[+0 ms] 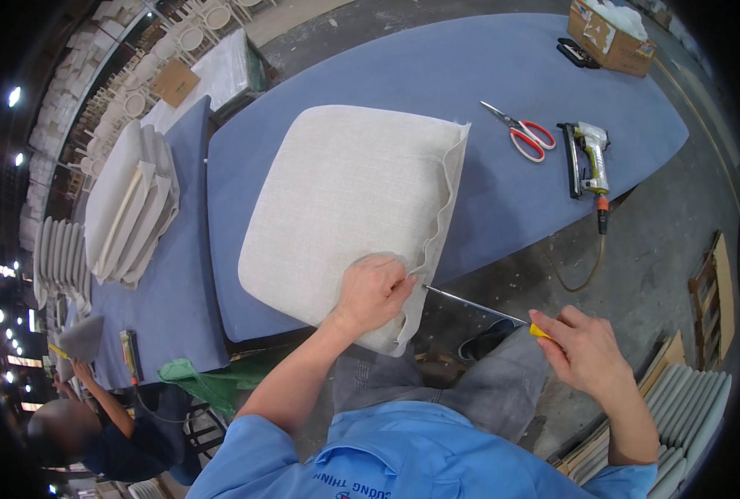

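A cream fabric-covered seat cushion (337, 200) lies on the blue table, with a loose fabric flap along its right edge. My left hand (374, 291) presses on its near right part, fingers curled and closed on the fabric by the flap. In my right hand (584, 345) is the yellow handle of a screwdriver (478, 306) with a long thin metal shaft. Its tip points left and meets the flap close to my left hand; whether it goes into the fabric is hidden. Most of the handle is covered by my fingers.
On the blue table (503, 50) lie red-handled scissors (524, 133) and a staple gun (586, 158) with an air hose. A cardboard box (611, 37) stands at the far right corner. Cushions (133, 208) are stacked at left; a co-worker (129, 432) works there.
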`<state>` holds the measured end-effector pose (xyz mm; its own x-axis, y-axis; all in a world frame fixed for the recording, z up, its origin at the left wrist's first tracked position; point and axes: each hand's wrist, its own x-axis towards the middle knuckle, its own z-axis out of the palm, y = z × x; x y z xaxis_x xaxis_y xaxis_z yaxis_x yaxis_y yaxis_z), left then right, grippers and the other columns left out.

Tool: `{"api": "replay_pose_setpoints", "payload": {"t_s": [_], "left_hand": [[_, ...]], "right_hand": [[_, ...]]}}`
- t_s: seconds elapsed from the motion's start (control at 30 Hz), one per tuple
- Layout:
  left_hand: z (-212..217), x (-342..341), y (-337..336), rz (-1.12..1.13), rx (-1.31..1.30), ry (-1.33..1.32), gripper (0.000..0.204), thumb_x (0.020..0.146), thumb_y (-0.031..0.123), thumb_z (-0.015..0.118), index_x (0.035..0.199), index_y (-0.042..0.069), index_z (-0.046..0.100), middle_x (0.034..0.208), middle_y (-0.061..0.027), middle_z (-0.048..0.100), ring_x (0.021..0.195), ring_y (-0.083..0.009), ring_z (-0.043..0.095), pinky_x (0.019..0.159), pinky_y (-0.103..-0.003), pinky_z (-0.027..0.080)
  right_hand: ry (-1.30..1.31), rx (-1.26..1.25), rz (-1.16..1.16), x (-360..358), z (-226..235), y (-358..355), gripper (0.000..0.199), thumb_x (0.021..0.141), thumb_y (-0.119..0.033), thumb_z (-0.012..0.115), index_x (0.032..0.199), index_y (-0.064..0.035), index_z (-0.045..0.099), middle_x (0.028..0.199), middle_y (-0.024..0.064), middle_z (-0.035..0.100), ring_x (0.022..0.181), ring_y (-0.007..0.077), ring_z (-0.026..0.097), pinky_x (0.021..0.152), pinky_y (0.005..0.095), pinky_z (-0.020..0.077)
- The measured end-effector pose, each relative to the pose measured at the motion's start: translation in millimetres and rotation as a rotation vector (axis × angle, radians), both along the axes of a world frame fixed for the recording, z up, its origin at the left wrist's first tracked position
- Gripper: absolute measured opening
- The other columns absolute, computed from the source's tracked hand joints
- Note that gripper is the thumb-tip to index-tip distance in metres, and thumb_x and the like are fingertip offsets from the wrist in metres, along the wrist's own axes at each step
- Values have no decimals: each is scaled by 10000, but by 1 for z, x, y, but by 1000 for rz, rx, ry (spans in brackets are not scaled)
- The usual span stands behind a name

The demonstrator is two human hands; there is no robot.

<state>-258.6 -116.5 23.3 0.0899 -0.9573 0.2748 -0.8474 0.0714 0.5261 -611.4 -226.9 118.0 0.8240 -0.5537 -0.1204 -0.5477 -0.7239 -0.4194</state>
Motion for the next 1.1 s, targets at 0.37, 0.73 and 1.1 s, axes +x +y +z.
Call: {"api": "replay_pose_setpoints", "payload": {"t_s": [0.37, 0.73, 1.1], "left_hand": [[0, -2, -1, 0, 25, -2, 307, 903, 188, 767, 723, 54, 557, 703, -128, 583, 694, -361, 614, 632, -476, 468], [2, -4, -6, -25, -13, 20, 321, 922, 192, 748, 717, 57, 541, 697, -125, 567, 686, -368, 599, 621, -471, 456], [0, 1, 3, 19, 13, -20, 341, 959, 234, 724, 728, 65, 539, 689, -120, 551, 672, -352, 590, 608, -465, 441]], "right_hand": [[235, -307, 233, 31, 57, 3, 541, 851, -160, 744, 1387, -120, 685, 918, 81, 567, 717, 258, 659, 612, 399, 536], [-200, 316, 5, -17, -72, -21, 402, 944, -103, 745, 1346, -90, 735, 895, 107, 651, 758, 277, 649, 652, 388, 522], [-312, 310, -88, -6, -123, -24, 350, 1012, -139, 705, 1357, -86, 732, 959, 68, 709, 787, 137, 625, 697, 348, 514]]}}
